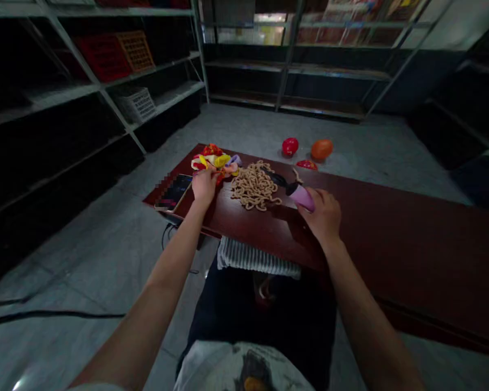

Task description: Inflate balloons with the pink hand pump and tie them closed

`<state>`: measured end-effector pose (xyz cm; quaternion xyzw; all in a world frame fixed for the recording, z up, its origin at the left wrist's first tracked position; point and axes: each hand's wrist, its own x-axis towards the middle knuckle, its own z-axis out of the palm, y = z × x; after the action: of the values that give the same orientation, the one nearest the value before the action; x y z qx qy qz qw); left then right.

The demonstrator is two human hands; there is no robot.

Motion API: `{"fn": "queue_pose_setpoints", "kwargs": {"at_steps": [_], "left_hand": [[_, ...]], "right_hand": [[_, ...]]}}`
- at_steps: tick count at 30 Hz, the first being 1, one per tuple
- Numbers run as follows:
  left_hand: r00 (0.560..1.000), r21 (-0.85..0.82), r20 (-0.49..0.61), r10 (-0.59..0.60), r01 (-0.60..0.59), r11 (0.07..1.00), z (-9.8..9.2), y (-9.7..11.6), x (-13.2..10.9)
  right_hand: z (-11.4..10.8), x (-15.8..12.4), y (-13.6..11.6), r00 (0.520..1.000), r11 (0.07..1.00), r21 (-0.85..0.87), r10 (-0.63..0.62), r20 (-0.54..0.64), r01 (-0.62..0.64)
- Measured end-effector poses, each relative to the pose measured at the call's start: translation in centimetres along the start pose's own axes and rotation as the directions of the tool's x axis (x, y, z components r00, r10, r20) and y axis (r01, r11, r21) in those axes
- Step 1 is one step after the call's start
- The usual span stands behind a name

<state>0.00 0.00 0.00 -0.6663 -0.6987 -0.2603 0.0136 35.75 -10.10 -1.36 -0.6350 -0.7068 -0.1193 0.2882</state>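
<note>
My right hand (324, 214) is wrapped round the pinkish-purple handle of a black-ended tool (301, 196). Its dark end reaches left to a heap of beige cord (252, 187) on the table; the exact kind of tool is too dark to make out. My left hand (204, 187) is at the near edge of a pile of colourful limp pieces, seemingly uninflated balloons (217, 161), in red, yellow, white and lilac. Its fingers are pinched together there, and what lies between them is hidden. Left of that hand, a phone (175, 192) lies on the table.
The dark red table (370, 217) stretches off to the right. Beyond it on the floor lie a red balloon (290, 146), an orange balloon (321, 149) and another red one (307, 164). Metal shelving (285, 70) lines the walls, with crates (140, 103) at left. A cable (52, 314) crosses the floor.
</note>
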Motion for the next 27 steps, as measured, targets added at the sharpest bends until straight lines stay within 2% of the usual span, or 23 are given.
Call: {"fn": "queue_pose_setpoints", "kwargs": {"at_steps": [2, 5, 8, 9, 10, 12, 14, 15, 16, 18, 22, 25, 27], "left_hand": [[0.998, 0.034, 0.034, -0.048, 0.047, 0.998, -0.8, 0.2, 0.1], [0.992, -0.053, 0.021, -0.121, 0.122, 0.991, -1.7, 0.4, 0.4], [0.982, -0.348, -0.046, -0.181, 0.154, 0.925, -2.0, 1.1, 1.0], [0.975, -0.499, -0.05, -0.218, 0.165, 0.851, -2.0, 1.5, 1.3], [0.965, -0.659, -0.012, -0.261, 0.189, 0.728, -1.8, 2.2, 1.5], [0.942, -0.897, 0.183, -0.28, 0.277, 0.345, -1.4, 3.9, 1.7], [0.905, -0.923, 0.384, -0.181, 0.382, -0.046, -1.0, 6.1, 1.8], [0.886, -0.889, 0.445, -0.127, 0.42, -0.18, -0.7, 7.2, 1.8], [0.869, -0.853, 0.485, -0.097, 0.446, -0.272, -0.4, 8.3, 1.8], [0.833, -0.791, 0.549, -0.065, 0.494, -0.361, 0.3, 10.4, 2.1], [0.757, -0.67, 0.647, 0.088, 0.62, -0.408, 1.9, 13.7, 3.2], [0.722, -0.576, 0.667, 0.186, 0.658, -0.485, 3.2, 15.1, 3.8], [0.719, -0.545, 0.667, 0.192, 0.648, -0.531, 4.1, 15.4, 3.8]], "right_hand": [[0.0, 0.2, 0.3, 0.999, 0.999, 0.032, 0.031, -0.036, -0.03], [-0.1, 1.2, 0.8, 0.993, 0.98, 0.16, 0.121, -0.001, -0.119], [-0.4, 2.8, 1.1, 0.957, 0.883, 0.376, 0.226, 0.182, -0.28], [-0.5, 3.2, 1.1, 0.927, 0.811, 0.461, 0.251, 0.279, -0.359], [-0.6, 3.6, 1.1, 0.882, 0.709, 0.539, 0.271, 0.386, -0.454], [-0.7, 3.8, 1.0, 0.754, 0.429, 0.626, 0.273, 0.598, -0.652], [-0.6, 3.6, 0.8, 0.633, 0.148, 0.616, 0.234, 0.738, -0.774], [-0.5, 3.4, 0.7, 0.593, 0.043, 0.599, 0.212, 0.777, -0.8], [-0.3, 3.2, 0.7, 0.568, -0.035, 0.585, 0.193, 0.8, -0.811], [-0.1, 3.0, 0.7, 0.551, -0.147, 0.574, 0.172, 0.817, -0.805], [0.0, 2.9, 1.2, 0.563, -0.325, 0.573, 0.132, 0.816, -0.752], [0.0, 2.8, 1.4, 0.555, -0.368, 0.542, 0.081, 0.828, -0.756], [0.1, 2.7, 1.5, 0.535, -0.382, 0.519, 0.071, 0.842, -0.765]]}}
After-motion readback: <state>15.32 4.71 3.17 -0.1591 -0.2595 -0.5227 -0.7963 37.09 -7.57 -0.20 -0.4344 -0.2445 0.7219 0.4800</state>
